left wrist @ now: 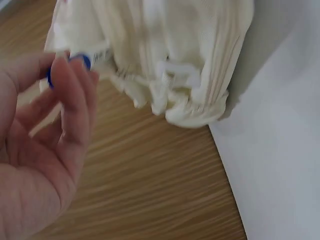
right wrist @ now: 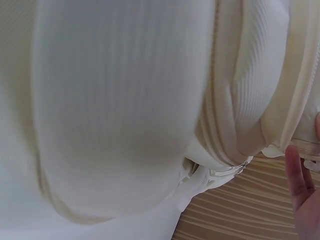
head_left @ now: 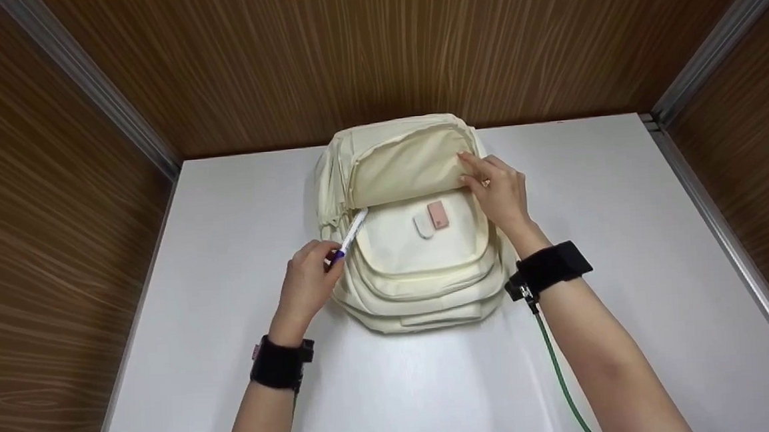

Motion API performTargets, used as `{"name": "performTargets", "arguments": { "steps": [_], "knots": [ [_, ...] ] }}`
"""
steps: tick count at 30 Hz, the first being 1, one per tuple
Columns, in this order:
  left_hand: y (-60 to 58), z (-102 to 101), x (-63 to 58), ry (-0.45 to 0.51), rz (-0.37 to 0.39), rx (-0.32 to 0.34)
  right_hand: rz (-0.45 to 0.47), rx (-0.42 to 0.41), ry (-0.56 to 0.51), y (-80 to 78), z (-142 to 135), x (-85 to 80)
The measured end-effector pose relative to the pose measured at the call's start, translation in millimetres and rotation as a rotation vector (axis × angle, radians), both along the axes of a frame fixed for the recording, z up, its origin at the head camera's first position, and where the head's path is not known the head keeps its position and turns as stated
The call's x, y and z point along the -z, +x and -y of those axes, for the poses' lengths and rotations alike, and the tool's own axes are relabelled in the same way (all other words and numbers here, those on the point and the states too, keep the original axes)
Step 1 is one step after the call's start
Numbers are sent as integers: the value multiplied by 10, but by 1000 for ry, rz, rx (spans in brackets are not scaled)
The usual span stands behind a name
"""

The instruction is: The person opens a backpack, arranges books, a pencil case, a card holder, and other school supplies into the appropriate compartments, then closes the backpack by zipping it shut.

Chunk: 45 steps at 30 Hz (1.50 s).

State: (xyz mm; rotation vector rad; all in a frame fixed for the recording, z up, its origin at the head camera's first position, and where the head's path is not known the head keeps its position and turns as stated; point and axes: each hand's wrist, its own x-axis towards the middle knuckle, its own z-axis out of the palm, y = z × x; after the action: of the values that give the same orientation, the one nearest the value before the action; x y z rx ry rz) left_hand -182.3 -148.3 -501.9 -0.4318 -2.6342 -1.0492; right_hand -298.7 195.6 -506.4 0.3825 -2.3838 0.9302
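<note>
A cream backpack (head_left: 453, 298) lies on the white table, the flap (head_left: 408, 168) of its front pocket lifted. My right hand (head_left: 504, 192) pinches the flap's right edge between thumb and fingers. In my left hand (head_left: 308, 277), thumb and fingers pinch the blue end of a white marker (head_left: 356, 228). Its white end points up and right, to the flap's lower left corner. The left wrist view shows the blue end (left wrist: 82, 61) between the fingertips, close beside the bag's folds. On the fabric below the flap are a small pink block (head_left: 438, 215) and a small white rounded piece (head_left: 423, 227).
Wood-grain panels (head_left: 375, 56) rise behind the white table (head_left: 395, 389) and along both sides. Black bands (head_left: 554, 266) circle both wrists, and a green cable (head_left: 557, 366) runs down from the right one. Zipper edges (right wrist: 215, 60) of the bag fill much of the right wrist view.
</note>
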Motion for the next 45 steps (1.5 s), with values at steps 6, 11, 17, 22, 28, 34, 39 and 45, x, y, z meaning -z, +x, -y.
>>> {"name": "performTargets", "arguments": {
  "steps": [6,11,17,22,28,34,39,45],
  "knots": [
    [-68,-211,160,-47,-241,-62,-19,-11,-22,6,-11,14],
    [-185,-336,209,-23,-288,-82,-28,-10,-30,21,-29,21],
    [-294,-479,212,4,-235,-70,-15,-15,-30,22,-30,30],
    [-255,-560,168,35,-160,1,-3,-12,-21,31,-29,42],
    [-243,-609,123,-14,-194,84,-22,-3,-32,11,-25,48],
    [-292,-676,167,-84,-212,77,-21,-14,-31,16,-26,67],
    [-408,-803,132,-62,-193,93,-23,-5,-43,12,-39,75],
    [-513,-932,94,-76,-120,126,-5,-12,-42,21,-29,86]
  ]
}}
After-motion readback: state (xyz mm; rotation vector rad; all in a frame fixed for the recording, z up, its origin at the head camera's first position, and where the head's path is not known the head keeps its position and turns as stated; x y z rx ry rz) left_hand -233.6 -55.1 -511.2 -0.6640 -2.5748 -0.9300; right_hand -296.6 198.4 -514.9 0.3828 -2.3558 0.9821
